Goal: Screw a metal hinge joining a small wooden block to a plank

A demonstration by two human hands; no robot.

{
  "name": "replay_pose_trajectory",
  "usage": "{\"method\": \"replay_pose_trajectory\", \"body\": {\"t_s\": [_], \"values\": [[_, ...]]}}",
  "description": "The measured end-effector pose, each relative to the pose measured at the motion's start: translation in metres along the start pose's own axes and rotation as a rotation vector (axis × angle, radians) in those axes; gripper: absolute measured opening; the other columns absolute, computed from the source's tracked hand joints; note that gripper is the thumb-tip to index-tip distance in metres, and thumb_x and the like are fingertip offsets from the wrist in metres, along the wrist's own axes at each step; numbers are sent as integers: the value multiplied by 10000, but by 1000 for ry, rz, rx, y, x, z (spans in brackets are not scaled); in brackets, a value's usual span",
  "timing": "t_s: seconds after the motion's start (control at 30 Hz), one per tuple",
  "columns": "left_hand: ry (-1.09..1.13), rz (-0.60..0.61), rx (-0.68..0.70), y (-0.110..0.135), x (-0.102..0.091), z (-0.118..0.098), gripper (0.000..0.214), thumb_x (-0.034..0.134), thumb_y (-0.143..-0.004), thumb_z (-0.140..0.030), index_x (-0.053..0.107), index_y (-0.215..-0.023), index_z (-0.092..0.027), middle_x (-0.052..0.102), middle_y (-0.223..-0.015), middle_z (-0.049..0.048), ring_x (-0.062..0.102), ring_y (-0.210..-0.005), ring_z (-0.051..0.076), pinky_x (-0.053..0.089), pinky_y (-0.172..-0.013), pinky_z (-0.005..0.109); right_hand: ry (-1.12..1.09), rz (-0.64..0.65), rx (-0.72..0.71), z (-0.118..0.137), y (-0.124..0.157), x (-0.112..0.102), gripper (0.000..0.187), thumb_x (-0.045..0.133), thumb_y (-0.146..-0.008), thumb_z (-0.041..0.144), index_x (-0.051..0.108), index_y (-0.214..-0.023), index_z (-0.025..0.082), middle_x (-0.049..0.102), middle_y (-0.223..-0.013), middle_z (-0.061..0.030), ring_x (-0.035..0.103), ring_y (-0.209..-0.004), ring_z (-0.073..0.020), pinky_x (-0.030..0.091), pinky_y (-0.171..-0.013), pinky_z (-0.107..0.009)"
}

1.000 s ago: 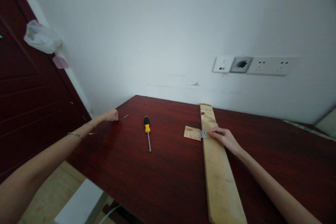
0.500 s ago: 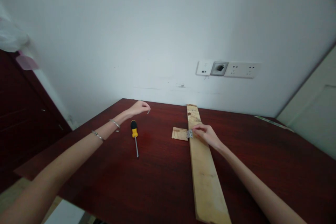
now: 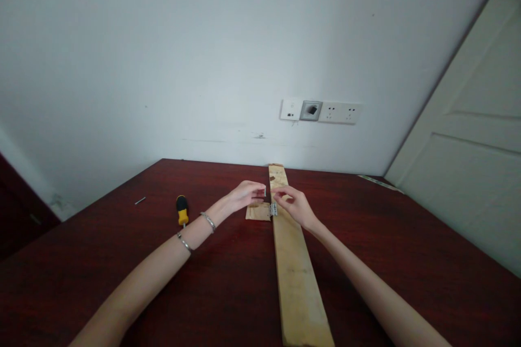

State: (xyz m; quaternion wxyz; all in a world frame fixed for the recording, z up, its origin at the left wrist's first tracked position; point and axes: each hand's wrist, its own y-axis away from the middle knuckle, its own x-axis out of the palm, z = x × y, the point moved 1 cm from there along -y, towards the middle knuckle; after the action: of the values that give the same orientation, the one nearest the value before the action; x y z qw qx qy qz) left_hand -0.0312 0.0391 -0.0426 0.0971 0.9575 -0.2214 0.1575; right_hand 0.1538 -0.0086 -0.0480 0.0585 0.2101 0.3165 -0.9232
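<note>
A long pale wooden plank [image 3: 295, 271] lies on the dark red table [image 3: 101, 260], running away from me. A small wooden piece [image 3: 256, 212] sits at its left side, joined by a small metal hinge [image 3: 273, 209]. My left hand [image 3: 246, 195] pinches a small screw [image 3: 265, 191] just above the hinge. My right hand [image 3: 293, 205] is right beside it, fingertips curled toward the screw and hinge, resting on the plank. A screwdriver with a yellow and black handle [image 3: 182, 210] lies on the table, partly hidden behind my left forearm.
Another small screw [image 3: 140, 201] lies on the table at the far left. A row of wall sockets [image 3: 319, 111] is on the white wall behind. A white door [image 3: 468, 162] stands at the right.
My left hand picked up a screw from the left of the table and carried it right to the hinge. My right hand lifted its fingertips toward the screw. The view swung right.
</note>
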Motion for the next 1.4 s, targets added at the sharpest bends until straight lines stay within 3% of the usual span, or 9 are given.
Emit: {"method": "replay_pose_trajectory", "body": {"t_s": [0.17,0.37,0.57,0.7,0.8,0.9,1.0,1.17,1.4], "values": [[26,-13,-101,4,1,6,90,703,-680,-114,637,-734,-88,665,-718,74,640,-660,149,526,-686,290,71,58,-107,7,1,-3,177,562,-827,304,692,-933,247,646,-863,-55,589,-773,-172,466,-556,-255],[47,15,-219,2,8,14,47,668,-709,-115,635,-713,-82,668,-673,81,643,-599,155,523,-651,282,176,155,-221,11,1,-4,198,540,-847,269,700,-962,279,582,-882,-46,564,-790,-162,476,-605,-269],[46,14,-269,4,14,17,70,655,-714,-123,601,-690,-85,648,-636,65,629,-579,146,520,-676,293,261,175,-223,8,3,-4,182,552,-843,237,694,-953,268,563,-904,-41,556,-785,-152,469,-637,-270],[-38,77,-244,5,15,17,101,641,-742,-176,605,-756,-82,644,-686,73,628,-640,154,515,-700,310,220,144,-223,5,3,-1,155,547,-853,248,694,-901,242,566,-873,-41,556,-776,-145,458,-631,-256],[-227,43,-78,4,12,15,172,619,-770,-251,615,-854,-101,652,-812,89,628,-744,171,508,-711,311,142,91,-193,0,3,-1,147,559,-844,280,694,-864,223,588,-861,-48,565,-761,-148,451,-584,-240],[-654,-29,155,1,3,12,262,639,-744,-299,611,-946,-134,640,-978,90,600,-909,202,486,-786,320,96,-5,-111,-11,2,-1,157,598,-809,324,697,-826,203,624,-840,-55,575,-737,-158,441,-561,-243],[-1101,35,314,-1,-8,14,432,694,-684,-331,591,-1055,-134,599,-1129,117,540,-1059,249,413,-926,363,60,-89,-14,-28,1,-3,183,634,-766,353,696,-777,181,661,-801,-54,583,-704,-165,449,-615,-270],[-1468,172,286,-1,-15,23,733,731,-634,-431,486,-1240,-98,517,-1263,184,478,-1147,326,375,-952,400,-7,-130,166,-48,0,-2,222,663,-702,371,707,-752,159,708,-781,-62,608,-695,-185,459,-681,-304],[-1511,248,281,4,-9,21,813,754,-615,-420,442,-1294,-100,498,-1287,173,472,-1150,317,373,-951,372,-72,-101,285,-52,-11,1,245,686,-644,371,721,-723,141,722,-753,-71,631,-699,-205,471,-686,-314]]}}
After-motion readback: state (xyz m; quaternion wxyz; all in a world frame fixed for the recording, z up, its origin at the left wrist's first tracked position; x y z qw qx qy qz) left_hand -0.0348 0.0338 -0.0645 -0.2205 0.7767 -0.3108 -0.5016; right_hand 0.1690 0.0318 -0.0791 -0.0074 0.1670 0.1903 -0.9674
